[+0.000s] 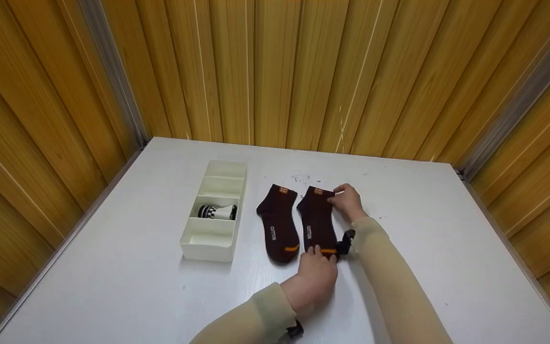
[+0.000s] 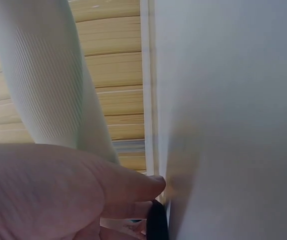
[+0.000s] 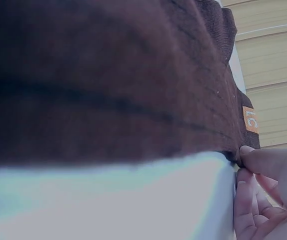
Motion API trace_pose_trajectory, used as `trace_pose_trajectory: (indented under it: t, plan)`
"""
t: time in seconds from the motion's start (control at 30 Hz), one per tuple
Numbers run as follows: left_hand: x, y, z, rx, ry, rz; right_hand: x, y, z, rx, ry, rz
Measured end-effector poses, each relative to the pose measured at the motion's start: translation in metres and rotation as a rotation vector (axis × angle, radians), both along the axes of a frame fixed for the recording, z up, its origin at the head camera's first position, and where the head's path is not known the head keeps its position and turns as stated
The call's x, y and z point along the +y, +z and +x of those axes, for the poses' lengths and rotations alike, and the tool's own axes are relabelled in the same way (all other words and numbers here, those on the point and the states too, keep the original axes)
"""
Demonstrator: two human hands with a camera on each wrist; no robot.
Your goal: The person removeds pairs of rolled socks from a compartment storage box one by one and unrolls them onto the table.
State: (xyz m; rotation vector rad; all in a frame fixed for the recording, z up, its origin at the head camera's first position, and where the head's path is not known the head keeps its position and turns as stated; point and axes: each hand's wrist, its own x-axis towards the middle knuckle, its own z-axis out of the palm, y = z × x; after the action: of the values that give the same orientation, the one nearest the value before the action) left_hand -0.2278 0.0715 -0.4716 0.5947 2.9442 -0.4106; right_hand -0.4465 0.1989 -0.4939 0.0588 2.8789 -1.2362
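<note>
Two dark maroon socks lie flat side by side on the white table, the left sock (image 1: 280,220) apart from the hands and the right sock (image 1: 318,217) between them. Each has an orange cuff label, white "COTTON" lettering and an orange toe stripe. At the toe of the right sock, my left hand (image 1: 318,274) holds its end between fingers and thumb; the left wrist view shows the dark toe (image 2: 157,222) beside the thumb. My right hand (image 1: 349,203) pinches the cuff's right edge, thumb above and index finger below, with the orange label (image 3: 250,119) close by.
Left of the socks stands a white divided box (image 1: 206,251) with several compartments. One compartment holds a rolled white sock (image 1: 215,212) with black checks and stripes. Yellow wood-patterned walls (image 1: 275,71) border the white table (image 1: 127,282).
</note>
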Motion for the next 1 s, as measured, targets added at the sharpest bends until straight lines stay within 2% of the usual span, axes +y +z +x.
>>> trace_pose_trajectory:
  t: [0.27, 0.53, 0.7, 0.87, 1.0]
  plan:
    - [-0.001, 0.001, 0.0, 0.005, -0.008, 0.016, -0.001, -0.003, 0.001, 0.037, -0.001, -0.01]
    - [-0.004, 0.004, -0.001, -0.01, -0.004, 0.026, -0.001, 0.0, 0.001, 0.017, 0.001, -0.01]
    - [-0.008, 0.003, -0.002, -0.004, -0.001, 0.063, -0.001, 0.002, 0.002, -0.004, -0.001, -0.027]
    - [-0.018, 0.011, -0.003, -0.003, 0.012, 0.163, -0.001, 0.004, 0.002, 0.005, -0.043, -0.039]
    - [-0.037, 0.026, -0.007, -0.008, 0.002, 0.352, -0.002, 0.007, 0.0, 0.026, -0.093, -0.076]
